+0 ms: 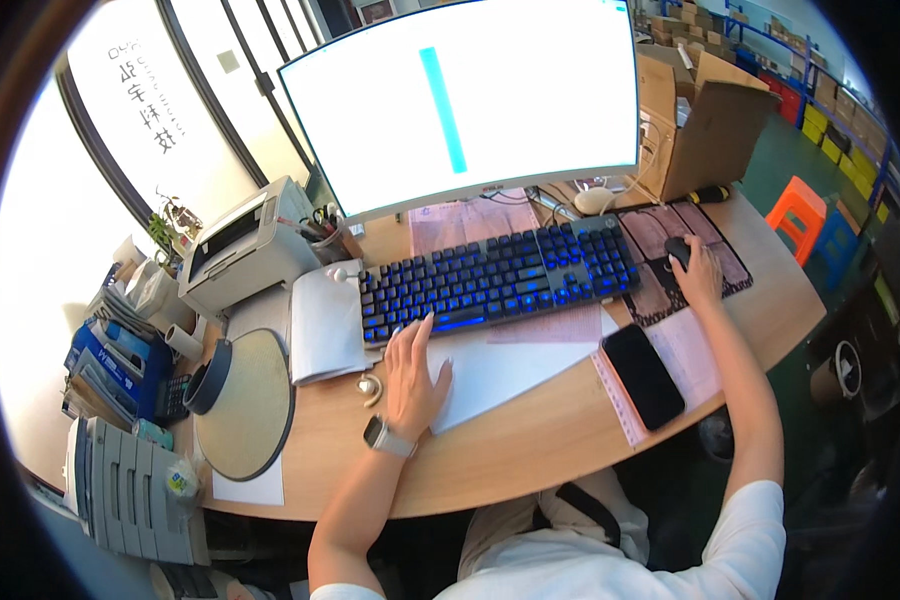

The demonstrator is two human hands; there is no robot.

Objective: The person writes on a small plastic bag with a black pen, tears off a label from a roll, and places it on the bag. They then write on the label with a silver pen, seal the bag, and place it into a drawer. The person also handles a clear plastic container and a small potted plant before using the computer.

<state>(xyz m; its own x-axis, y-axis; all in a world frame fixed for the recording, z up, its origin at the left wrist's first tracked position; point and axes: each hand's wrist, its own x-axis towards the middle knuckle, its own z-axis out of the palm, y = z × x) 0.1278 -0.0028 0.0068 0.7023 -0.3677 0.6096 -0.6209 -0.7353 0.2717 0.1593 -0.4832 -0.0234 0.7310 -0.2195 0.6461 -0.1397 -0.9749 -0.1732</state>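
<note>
My left hand [413,385] lies with its fingers stretched out, the tips at the lower left edge of a black keyboard [500,270] with blue backlit keys. A watch with a pale band [390,437] is on that wrist. Over to the right, my right hand [700,272] rests on a black computer mouse [678,250], its fingers around it. Under the mouse is a pink patterned mouse pad [715,235] with a dark edge. White paper [505,378] reaches out from beneath the keyboard, beside my left hand.
A wide monitor [490,100] with a bright screen stands behind the keyboard. To the left are a printer [250,245], a pen holder [332,240], stacked papers [325,335] and a round mat [255,410]. A phone [642,375] lies near the right forearm; an open cardboard box [715,135] stands behind.
</note>
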